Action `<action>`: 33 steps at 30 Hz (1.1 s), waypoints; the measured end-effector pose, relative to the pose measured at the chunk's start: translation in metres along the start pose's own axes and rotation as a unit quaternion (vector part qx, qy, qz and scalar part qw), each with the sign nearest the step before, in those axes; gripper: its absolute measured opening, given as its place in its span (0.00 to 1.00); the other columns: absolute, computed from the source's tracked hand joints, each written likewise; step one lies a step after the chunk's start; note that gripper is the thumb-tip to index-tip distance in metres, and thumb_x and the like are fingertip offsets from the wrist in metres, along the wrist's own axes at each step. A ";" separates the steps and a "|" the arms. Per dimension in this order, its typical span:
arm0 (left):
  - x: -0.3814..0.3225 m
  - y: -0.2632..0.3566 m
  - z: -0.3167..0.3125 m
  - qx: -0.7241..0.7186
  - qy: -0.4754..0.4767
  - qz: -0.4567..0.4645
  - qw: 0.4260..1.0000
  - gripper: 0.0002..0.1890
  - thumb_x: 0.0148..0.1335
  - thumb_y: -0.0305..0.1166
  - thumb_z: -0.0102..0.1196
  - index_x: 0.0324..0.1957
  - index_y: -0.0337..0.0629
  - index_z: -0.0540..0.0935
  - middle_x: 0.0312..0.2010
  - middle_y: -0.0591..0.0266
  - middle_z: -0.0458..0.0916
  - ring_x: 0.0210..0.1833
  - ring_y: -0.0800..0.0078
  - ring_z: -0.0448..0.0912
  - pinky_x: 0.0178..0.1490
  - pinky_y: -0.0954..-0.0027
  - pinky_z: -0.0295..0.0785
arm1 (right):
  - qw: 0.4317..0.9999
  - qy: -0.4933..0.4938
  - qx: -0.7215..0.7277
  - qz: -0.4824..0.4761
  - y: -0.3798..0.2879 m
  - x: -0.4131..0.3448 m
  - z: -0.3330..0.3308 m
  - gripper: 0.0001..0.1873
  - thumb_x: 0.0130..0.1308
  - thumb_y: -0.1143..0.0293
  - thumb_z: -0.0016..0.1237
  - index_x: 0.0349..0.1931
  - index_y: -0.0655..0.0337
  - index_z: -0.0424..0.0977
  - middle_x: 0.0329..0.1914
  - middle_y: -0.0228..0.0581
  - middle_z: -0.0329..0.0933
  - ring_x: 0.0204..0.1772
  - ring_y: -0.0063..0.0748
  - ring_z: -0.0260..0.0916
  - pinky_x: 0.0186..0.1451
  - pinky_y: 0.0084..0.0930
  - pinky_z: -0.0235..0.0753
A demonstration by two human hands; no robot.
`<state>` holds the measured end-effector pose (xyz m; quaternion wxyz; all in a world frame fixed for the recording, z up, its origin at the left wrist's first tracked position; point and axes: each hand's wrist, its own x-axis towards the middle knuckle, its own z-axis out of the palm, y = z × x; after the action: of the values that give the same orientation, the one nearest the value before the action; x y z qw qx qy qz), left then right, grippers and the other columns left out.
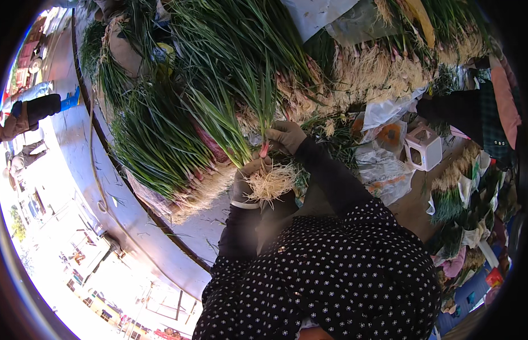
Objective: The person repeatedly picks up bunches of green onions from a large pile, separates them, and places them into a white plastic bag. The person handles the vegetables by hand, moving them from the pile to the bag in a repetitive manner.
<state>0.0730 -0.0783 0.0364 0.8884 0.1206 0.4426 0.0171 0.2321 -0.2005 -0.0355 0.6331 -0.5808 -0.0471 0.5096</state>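
Note:
My left hand (247, 180), in a greyish work glove, is closed around the base of a small bunch of green garlic plants (230, 134), whose pale roots (270, 183) hang out over the fingers. Beside it, my gloved right hand (288, 137) grips the lower stalks of a leafy green garlic plant (265, 102) with a reddish stem base (264, 149). Left of my hands lies a thick row of green garlic plants (162, 148), roots towards me. Beyond my hands spreads a larger heap (230, 51) with long dark leaves.
More rooted bundles (374, 76) lie at the upper right. Clear plastic bags (385, 172) and a pinkish-white plastic box (423, 148) rest right of my arm. Another person's dark sleeve (451, 108) reaches in there. A hose (98, 170) runs along the floor at left; people stand beyond it.

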 end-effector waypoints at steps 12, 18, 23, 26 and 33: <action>-0.014 -0.002 0.019 0.146 0.040 0.094 0.984 0.10 0.52 0.20 0.56 0.38 0.33 0.79 0.33 0.60 0.81 0.33 0.73 0.78 0.39 0.74 0.73 | 0.743 -0.042 -0.668 0.022 -0.065 -0.033 -0.047 0.27 0.68 0.51 0.52 0.62 0.53 0.71 0.50 0.45 0.80 0.52 0.48 0.79 0.51 0.45 0.77; -0.017 -0.010 0.030 0.204 0.084 0.167 0.961 0.08 0.51 0.16 0.59 0.35 0.33 0.80 0.30 0.63 0.80 0.31 0.74 0.78 0.38 0.74 0.73 | 0.705 -0.151 -0.692 0.019 -0.109 0.022 0.027 0.22 0.67 0.49 0.50 0.52 0.55 0.76 0.37 0.46 0.83 0.45 0.50 0.81 0.48 0.44 0.78; -0.009 -0.012 0.014 0.216 0.084 0.177 0.957 0.09 0.50 0.16 0.59 0.34 0.34 0.79 0.30 0.63 0.79 0.30 0.74 0.76 0.37 0.74 0.72 | 0.710 -0.096 -0.688 -0.113 -0.073 0.009 0.025 0.14 0.69 0.59 0.47 0.39 0.62 0.75 0.32 0.48 0.81 0.37 0.51 0.82 0.40 0.47 0.78; -0.013 -0.011 0.006 0.114 0.054 0.146 0.981 0.10 0.51 0.16 0.57 0.37 0.35 0.78 0.32 0.60 0.79 0.32 0.71 0.78 0.38 0.72 0.74 | 0.738 0.164 -0.644 -0.119 -0.074 0.022 -0.018 0.07 0.66 0.69 0.46 0.33 0.62 0.73 0.31 0.47 0.81 0.33 0.50 0.82 0.35 0.47 0.79; -0.009 -0.006 -0.027 -0.106 0.050 0.014 0.993 0.12 0.53 0.17 0.54 0.41 0.39 0.76 0.37 0.56 0.78 0.39 0.65 0.81 0.42 0.69 0.78 | 0.597 -0.188 -0.767 0.140 0.007 -0.039 -0.100 0.13 0.67 0.59 0.50 0.45 0.55 0.78 0.35 0.46 0.82 0.37 0.48 0.82 0.40 0.43 0.80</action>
<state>0.0457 -0.0797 0.0261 0.8725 0.0312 0.4806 0.0820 0.2745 -0.2983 -0.0525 -0.1479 -0.7430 -0.4572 0.4659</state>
